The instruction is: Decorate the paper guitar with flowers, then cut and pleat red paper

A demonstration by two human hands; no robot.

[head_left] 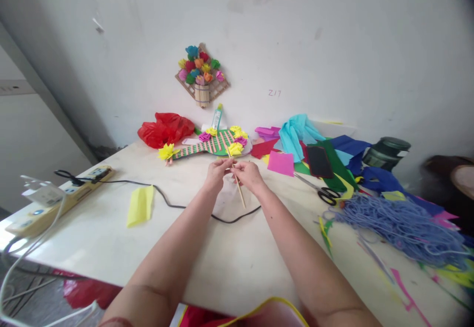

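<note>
Pinching a slim wooden stick (242,196) at a slant between the fingers of the left hand (216,173) and right hand (249,174), probably for steadiness. Held over the worktop (237,263), just in front of the flowered guitar craft (212,144), with yellow paper (140,206) leftward and scissors (319,188) rightward, seemingly for easy reach.

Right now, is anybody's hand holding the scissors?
No, the scissors lie on the table, apart from the left hand and right hand, which hold a thin stick.
</note>
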